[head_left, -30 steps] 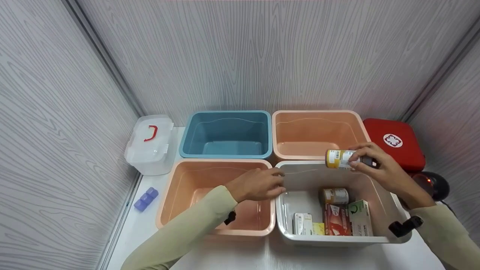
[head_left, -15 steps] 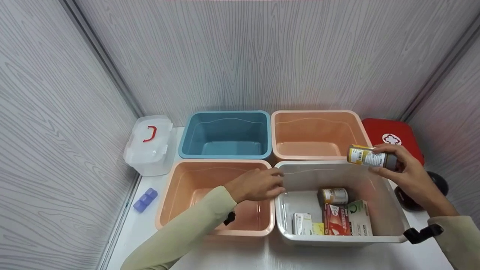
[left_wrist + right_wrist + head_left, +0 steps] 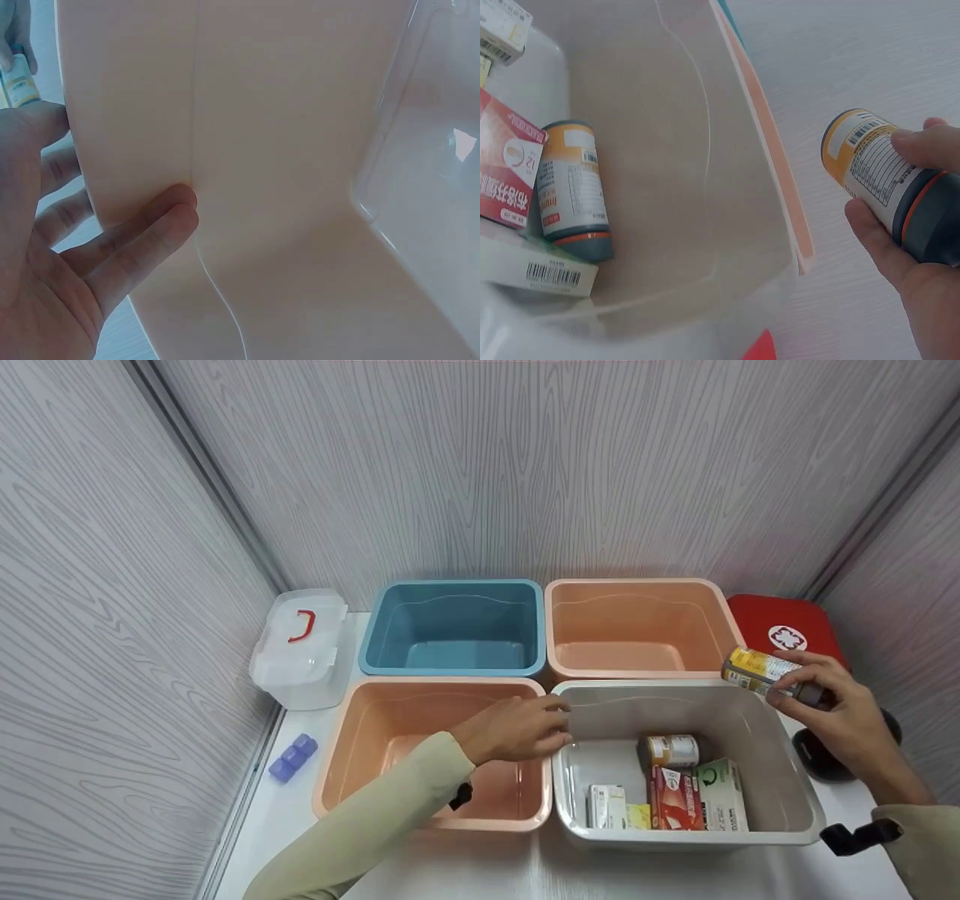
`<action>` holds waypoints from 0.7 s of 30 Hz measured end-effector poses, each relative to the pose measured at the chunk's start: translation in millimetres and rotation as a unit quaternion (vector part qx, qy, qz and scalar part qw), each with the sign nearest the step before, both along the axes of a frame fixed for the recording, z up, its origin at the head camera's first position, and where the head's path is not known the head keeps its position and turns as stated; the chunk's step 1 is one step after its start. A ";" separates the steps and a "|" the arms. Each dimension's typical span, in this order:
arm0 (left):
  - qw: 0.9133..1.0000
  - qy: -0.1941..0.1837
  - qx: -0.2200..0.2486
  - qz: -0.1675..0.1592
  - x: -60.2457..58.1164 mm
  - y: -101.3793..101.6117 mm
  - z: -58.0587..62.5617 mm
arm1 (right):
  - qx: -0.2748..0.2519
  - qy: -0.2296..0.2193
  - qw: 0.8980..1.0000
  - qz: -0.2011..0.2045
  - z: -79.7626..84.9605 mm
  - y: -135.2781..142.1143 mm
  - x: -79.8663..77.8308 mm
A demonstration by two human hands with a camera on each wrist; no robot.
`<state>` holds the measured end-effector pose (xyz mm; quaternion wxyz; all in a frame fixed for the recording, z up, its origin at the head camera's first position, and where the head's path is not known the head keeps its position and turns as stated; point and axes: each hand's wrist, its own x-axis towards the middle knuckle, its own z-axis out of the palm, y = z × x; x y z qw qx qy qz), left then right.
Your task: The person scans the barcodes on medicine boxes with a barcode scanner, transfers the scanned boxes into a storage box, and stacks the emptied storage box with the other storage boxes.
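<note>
My right hand (image 3: 847, 712) holds a dark pill bottle (image 3: 761, 671) with a yellow and white label. The bottle lies nearly sideways in the air, past the far right corner of the white bin (image 3: 690, 838). Thumb and fingers sit on opposite sides of it in the right wrist view. My left hand (image 3: 519, 729) rests at the rim between the peach bin (image 3: 431, 829) and the white bin, its fingers loose on both sides of the wall. A similar bottle (image 3: 673, 751), a red box (image 3: 676, 799), a green and white box (image 3: 721, 795) and a small white box (image 3: 606, 807) lie in the white bin.
A blue bin (image 3: 450, 671) and a second peach bin (image 3: 622, 675) stand behind. At the left are a clear box with a red handle (image 3: 300, 652) and a purple pill organizer (image 3: 292, 757). A red first-aid case (image 3: 787, 622) and a black object (image 3: 821, 757) stand right.
My right hand has moved right with the pill bottle, away from above the white bin, and the bottle has turned and tilted slightly. The left hand has stayed in place.
</note>
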<state>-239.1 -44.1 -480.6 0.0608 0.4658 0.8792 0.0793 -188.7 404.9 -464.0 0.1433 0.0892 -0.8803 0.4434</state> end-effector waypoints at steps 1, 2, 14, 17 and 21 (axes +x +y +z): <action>1.000 0.000 0.001 0.000 -0.3 0.4 -0.4 | 0.002 0.005 1.000 -0.004 -1.0 2.1 1.6; 1.000 0.001 0.002 0.001 -0.2 0.6 -0.7 | 0.003 0.010 1.000 -0.008 -2.2 4.2 3.1; 1.000 -0.011 0.011 0.010 -0.4 0.2 -1.4 | -0.040 -0.027 0.997 -0.065 -21.6 34.4 23.6; 1.000 -0.014 0.012 0.012 -0.6 0.1 -1.9 | -0.063 -0.045 0.994 -0.075 -26.2 40.2 25.8; 1.000 -0.011 0.008 0.009 -0.2 1.2 -2.5 | -0.154 -0.078 0.982 -0.073 -32.5 46.4 27.5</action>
